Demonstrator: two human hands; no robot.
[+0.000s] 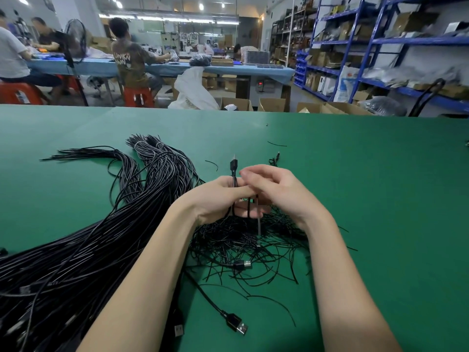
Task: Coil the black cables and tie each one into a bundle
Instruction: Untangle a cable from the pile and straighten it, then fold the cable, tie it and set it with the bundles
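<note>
My left hand (218,196) grips a coiled black cable (234,171) above the green table (368,186); the cable's plug end sticks up past my fingers and its loops hang below my palm. My right hand (276,189) is curled against the left one, its fingertips pinching at the coil; a thin tie end (258,224) hangs down between my hands. A loose pile of short black twist ties (248,245) lies under my hands. A big heap of long black cables (83,250) fans across the table to the left.
Two USB plugs (237,323) lie near the front between my forearms, another (243,264) among the ties. Stray tie pieces (276,144) lie farther back. Beyond the table edge stand cardboard boxes (271,104), blue shelving (380,41) and people at another table.
</note>
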